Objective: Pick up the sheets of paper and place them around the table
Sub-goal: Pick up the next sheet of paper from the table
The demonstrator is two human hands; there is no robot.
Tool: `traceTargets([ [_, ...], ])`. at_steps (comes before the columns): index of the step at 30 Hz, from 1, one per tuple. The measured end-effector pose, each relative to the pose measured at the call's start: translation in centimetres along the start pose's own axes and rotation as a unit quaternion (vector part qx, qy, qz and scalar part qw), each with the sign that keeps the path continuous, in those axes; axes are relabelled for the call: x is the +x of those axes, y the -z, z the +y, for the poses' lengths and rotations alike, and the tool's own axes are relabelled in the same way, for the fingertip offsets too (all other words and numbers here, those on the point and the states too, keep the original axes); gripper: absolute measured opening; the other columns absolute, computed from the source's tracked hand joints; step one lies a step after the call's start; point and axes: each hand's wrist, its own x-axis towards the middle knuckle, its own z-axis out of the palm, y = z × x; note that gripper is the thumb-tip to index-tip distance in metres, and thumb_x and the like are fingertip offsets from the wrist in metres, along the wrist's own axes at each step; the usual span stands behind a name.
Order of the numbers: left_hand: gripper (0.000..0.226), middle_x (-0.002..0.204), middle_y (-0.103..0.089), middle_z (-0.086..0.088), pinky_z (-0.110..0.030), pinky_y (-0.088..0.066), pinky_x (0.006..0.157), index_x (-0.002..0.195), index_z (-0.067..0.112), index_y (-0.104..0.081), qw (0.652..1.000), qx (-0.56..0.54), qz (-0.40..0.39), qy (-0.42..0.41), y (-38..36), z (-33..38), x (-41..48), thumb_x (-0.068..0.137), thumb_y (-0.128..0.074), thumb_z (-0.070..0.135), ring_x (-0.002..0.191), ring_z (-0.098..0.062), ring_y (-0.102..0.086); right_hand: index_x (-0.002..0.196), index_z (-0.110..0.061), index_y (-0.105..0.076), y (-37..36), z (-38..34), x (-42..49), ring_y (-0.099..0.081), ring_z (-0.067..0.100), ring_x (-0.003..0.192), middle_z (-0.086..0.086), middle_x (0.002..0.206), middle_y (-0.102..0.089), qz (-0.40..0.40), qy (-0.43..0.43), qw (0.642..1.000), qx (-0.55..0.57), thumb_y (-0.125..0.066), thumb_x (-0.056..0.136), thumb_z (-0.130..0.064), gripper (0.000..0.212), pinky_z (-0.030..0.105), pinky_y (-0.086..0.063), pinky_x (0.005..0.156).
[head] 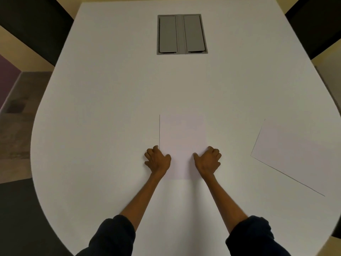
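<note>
A white sheet of paper [182, 137] lies flat on the white table [103, 111], straight in front of me. My left hand [157, 160] is at its left edge, thumb on top of the paper and fingers curled at the side. My right hand [208, 160] mirrors it at the right edge. Both hands grip the sheet's near half. A second white sheet [295, 154] lies turned at an angle near the table's right edge, apart from both hands.
A grey two-flap cable hatch [181, 34] is set into the table's far middle. Dark chairs stand at the far left [27, 24] and far right [317, 21] corners. The table's rounded edge curves close on the left and near side.
</note>
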Motion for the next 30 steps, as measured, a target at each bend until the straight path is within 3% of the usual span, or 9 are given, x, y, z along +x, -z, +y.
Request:
traceTargets([
  [19,0.057,0.131,-0.054,-0.007,-0.040,-0.039,0.096,0.133,0.013,-0.049,0.998,0.014,0.067,-0.019,-1.3,-0.1,0.0,0.082,-0.073,0.022,0.127,-0.026,-0.044,0.125,-0.011,-0.049,-0.5,-0.1,-0.2,-0.046,0.029,0.119,0.008,0.124,-0.052,0.036,-0.024,0.997,0.066,-0.077,0.072,-0.024,0.061,0.041,-0.043,0.084],
  [26,0.049,0.125,-0.057,-0.004,-0.037,-0.037,0.093,0.124,0.015,-0.057,0.994,0.045,0.094,-0.028,-1.2,-0.2,0.0,0.079,-0.076,0.025,0.121,-0.023,-0.049,0.123,-0.012,-0.050,-0.5,-0.3,-0.7,-0.052,0.027,0.114,0.007,0.122,-0.053,0.055,-0.017,0.995,0.080,-0.078,0.073,-0.020,0.058,0.040,-0.043,0.084],
  [30,0.038,0.120,-0.059,-0.006,-0.037,-0.037,0.091,0.115,0.013,-0.062,0.994,0.005,0.103,-0.022,-1.3,-0.2,0.0,0.080,-0.075,0.018,0.118,-0.025,-0.050,0.117,-0.012,-0.051,-0.4,-0.4,-0.6,-0.053,0.027,0.109,0.007,0.117,-0.055,0.063,-0.004,0.994,0.089,-0.076,0.072,-0.011,0.051,0.037,-0.041,0.081],
])
